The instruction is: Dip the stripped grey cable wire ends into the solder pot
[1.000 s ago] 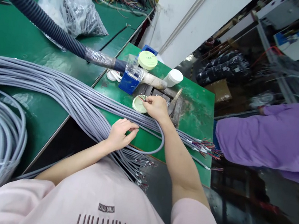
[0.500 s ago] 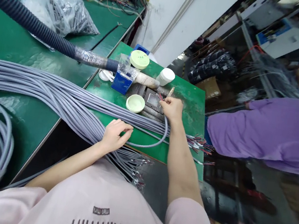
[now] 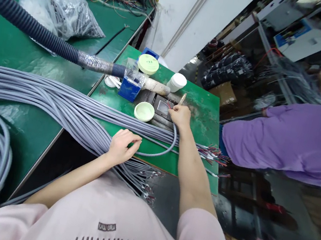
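Where the cable (image 3: 175,138) ends, a hose (image 3: 40,30) crowds close.

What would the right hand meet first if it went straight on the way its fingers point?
Probably the shiny square metal surface, with the wire ends of the gripped grey cable leading. Depth is unclear, so the right hand might pass above it.
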Demonstrator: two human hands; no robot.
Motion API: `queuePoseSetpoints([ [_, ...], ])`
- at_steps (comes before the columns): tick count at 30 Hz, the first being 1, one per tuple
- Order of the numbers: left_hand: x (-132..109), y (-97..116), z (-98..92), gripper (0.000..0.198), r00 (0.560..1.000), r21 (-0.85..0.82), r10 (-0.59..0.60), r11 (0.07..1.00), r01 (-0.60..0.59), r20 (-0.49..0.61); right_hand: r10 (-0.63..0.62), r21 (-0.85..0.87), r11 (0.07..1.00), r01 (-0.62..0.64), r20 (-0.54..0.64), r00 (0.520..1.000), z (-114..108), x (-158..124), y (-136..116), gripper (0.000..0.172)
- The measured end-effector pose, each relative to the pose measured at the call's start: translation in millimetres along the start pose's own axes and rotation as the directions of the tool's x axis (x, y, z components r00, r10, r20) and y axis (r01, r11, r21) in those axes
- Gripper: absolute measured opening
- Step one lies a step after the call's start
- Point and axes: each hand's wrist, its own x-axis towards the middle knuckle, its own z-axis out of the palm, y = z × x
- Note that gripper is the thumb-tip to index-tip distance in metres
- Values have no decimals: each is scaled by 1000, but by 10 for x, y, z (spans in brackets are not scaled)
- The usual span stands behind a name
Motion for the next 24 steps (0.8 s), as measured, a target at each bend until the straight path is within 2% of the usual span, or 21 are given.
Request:
queuePoseSetpoints([
  [5, -9, -10, 5, 7, 1000, 7, 3, 1000, -3, -3, -2, 29, 1000, 2, -6, 1000, -72, -24, -32, 15],
  [9, -4, -17, 3, 9, 1000, 8, -1, 1000, 1, -3, -54, 144, 988, 56, -23, 998, -308, -224, -17, 22],
  [12, 10, -18, -9, 10, 1000, 13, -14, 1000, 14, 15, -95, 237, 965, 113, -85, 992, -580, -631, 85, 26],
  [13, 18, -16, -13, 11, 999, 17, -19, 1000, 19, 30, -75, 234, 967, 101, -121, 990, -675, -819, 152, 27],
  [15, 42, -6, -19, 12, 997, 35, -23, 999, 20, 77, 32, 215, 976, 16, -216, 976, -845, -1251, 351, 30],
  [17, 83, 16, -7, 14, 989, 69, -2, 998, -8, 146, 203, 205, 966, -158, -222, 954, -965, -1712, 635, 36],
  [19, 139, 50, 40, 17, 968, 111, 46, 991, -75, 248, 361, 134, 928, -348, -97, 927, -1010, -2144, 955, 41],
  [20, 170, 69, 81, 18, 949, 134, 70, 984, -117, 308, 425, 45, 904, -426, 27, 905, -1001, -2334, 1100, 44],
  [21, 200, 87, 136, 19, 925, 159, 89, 975, -157, 369, 488, -63, 872, -485, 162, 857, -973, -2501, 1216, 46],
  [22, 228, 102, 202, 21, 899, 187, 99, 963, -195, 427, 528, -139, 849, -510, 260, 808, -927, -2643, 1291, 47],
  [23, 252, 115, 278, 22, 876, 222, 98, 949, -226, 472, 531, -145, 844, -516, 351, 771, -866, -2757, 1319, 48],
  [24, 272, 124, 358, 23, 860, 260, 90, 933, -249, 502, 497, -82, 852, -517, 434, 751, -795, -2843, 1297, 49],
])
